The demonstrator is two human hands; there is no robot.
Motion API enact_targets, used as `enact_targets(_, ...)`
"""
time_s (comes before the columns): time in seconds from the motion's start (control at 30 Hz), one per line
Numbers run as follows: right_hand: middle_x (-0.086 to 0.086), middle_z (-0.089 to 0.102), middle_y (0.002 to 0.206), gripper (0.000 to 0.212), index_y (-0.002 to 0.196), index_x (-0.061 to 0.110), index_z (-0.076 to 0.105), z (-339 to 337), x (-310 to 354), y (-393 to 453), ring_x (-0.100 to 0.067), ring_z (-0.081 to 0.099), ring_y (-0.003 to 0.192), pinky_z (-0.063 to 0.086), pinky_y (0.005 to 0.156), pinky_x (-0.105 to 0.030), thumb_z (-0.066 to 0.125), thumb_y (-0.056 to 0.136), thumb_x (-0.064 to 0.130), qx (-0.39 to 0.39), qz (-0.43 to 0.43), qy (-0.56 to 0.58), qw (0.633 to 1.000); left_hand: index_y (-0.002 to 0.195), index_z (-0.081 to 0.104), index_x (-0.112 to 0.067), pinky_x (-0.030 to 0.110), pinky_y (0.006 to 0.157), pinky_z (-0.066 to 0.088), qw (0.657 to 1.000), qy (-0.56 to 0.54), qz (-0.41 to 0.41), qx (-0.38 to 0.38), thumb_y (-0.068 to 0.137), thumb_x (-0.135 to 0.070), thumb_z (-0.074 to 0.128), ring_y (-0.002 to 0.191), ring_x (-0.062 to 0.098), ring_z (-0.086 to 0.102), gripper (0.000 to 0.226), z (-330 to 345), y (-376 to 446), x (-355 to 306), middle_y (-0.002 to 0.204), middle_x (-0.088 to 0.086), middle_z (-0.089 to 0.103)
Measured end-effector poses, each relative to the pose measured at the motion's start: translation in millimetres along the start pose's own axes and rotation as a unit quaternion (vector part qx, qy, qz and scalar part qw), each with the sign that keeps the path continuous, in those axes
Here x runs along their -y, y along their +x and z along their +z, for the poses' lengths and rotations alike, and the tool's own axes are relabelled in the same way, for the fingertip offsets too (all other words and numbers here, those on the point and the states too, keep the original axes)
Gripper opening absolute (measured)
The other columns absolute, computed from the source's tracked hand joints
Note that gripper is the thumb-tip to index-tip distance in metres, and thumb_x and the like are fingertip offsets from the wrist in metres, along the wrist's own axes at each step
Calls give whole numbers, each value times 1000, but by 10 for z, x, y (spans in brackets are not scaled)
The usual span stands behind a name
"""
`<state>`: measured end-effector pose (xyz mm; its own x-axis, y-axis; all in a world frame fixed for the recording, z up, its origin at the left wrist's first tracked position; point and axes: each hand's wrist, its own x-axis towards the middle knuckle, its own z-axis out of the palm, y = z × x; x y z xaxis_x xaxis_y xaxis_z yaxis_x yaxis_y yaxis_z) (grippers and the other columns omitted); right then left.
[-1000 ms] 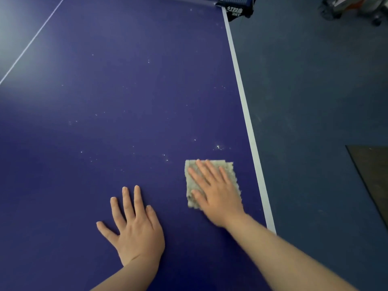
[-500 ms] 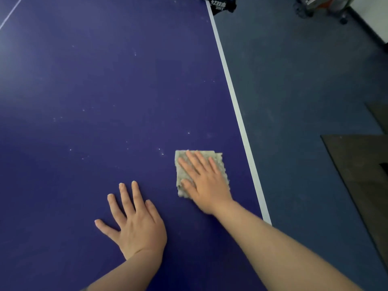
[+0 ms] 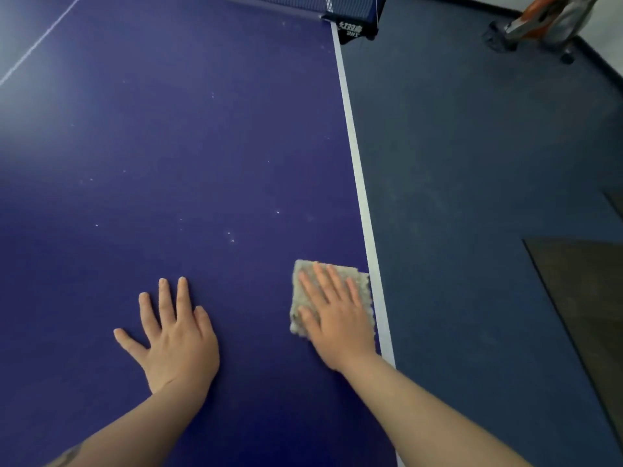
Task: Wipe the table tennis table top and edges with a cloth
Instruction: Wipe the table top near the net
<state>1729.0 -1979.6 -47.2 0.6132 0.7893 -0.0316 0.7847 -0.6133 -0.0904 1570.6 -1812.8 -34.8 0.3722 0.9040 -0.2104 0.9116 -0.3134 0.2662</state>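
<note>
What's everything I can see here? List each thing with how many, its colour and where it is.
table tennis table: one, dark blue, fills the left and centre
side line: one, white, along the table's right edge
net post: one, black with white lettering, top, at the table's edge
cloth: one, grey-beige, on the table by the side line
specks: several, white, scattered on the table
floor: blue-grey, right
mat: one, dark, on the floor, far right
left hand: flat on the table
right hand: flat on the cloth
</note>
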Motion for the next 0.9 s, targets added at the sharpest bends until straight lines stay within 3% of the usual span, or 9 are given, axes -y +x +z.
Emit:
enact_targets(0.1, 0, 11, 165, 62, 158, 27, 8, 27, -327, -93, -20, 7, 153, 5, 120, -45, -3, 102, 52, -40, 174, -2, 984, 156, 14, -24, 49, 118, -11, 999, -21, 7, -38, 102, -29, 26, 150, 16, -7, 56, 67, -178, -38, 164, -4, 4)
enact_targets(0.23, -1, 27, 162, 58, 156, 24, 25, -13, -164, -535, -22, 23, 150, 19, 115, -46, 10, 105, 46, 7, -61, 34, 998, 156, -1, -26, 45, 121, -4, 990, -72, -107, -62, 102, -32, 20, 150, 15, -11, 58, 273, -878, -522, 163, -5, -7)
enact_targets(0.37, 7, 15, 164, 57, 158, 32, 18, -129, -363, -136, -17, 11, 153, 6, 119, -42, 9, 104, 50, 64, -257, 24, 964, 155, -7, -27, 45, 121, -6, 985, -70, -136, -85, 102, -36, 13, 149, 15, -14, 57, 383, -962, -728, 163, -5, -10)
enact_targets(0.47, 12, -13, 163, 64, 155, 38, -8, -149, -631, 290, -12, -14, 151, -11, 121, -39, -6, 94, 56, 92, -213, 19, 973, 154, -10, -28, 47, 120, -9, 984, -52, -144, -86, 102, -39, 10, 149, 15, -17, 57, 427, -957, -701, 163, -5, -13)
enact_targets(0.57, 4, -3, 166, 65, 157, 33, -4, -103, -757, 285, -16, -8, 152, -2, 123, -42, -10, 96, 55, 41, -86, 14, 995, 153, -14, -29, 49, 119, -11, 985, -38, -151, -80, 101, -42, 9, 148, 15, -21, 58, 433, -964, -737, 162, -6, -16)
enact_targets(0.67, -1, 21, 164, 60, 158, 26, 20, -83, -560, -6, -22, 17, 152, 14, 117, -46, 7, 104, 49, 31, -179, 30, 983, 152, -17, -30, 50, 119, -11, 983, -32, -163, -76, 100, -43, 7, 147, 15, -23, 59, 433, -951, -750, 161, -7, -19)
enact_targets(0.73, 1, 21, 164, 58, 158, 29, 19, -77, -375, 71, -21, 15, 152, 13, 116, -46, 10, 105, 50, 64, -278, 30, 958, 151, -20, -30, 50, 118, -12, 983, -27, -168, -71, 100, -43, 6, 147, 15, -24, 59, 429, -948, -762, 160, -7, -21)
enact_targets(0.83, 7, 0, 166, 58, 157, 36, 2, -107, -151, 553, -16, -5, 153, -1, 122, -45, 5, 101, 53, 90, -343, 41, 934, 150, -21, -31, 50, 118, -12, 983, -22, -168, -74, 100, -43, 7, 147, 15, -24, 58, 425, -926, -756, 159, -8, -22)
enact_targets(0.9, 12, -19, 161, 62, 155, 39, -9, -125, -201, 919, -14, -17, 151, -12, 122, -42, 0, 96, 56, 116, -312, 20, 943, 150, -21, -31, 50, 117, -12, 983, -18, -169, -68, 99, -43, 4, 147, 15, -24, 58, 439, -921, -753, 159, -8, -22)
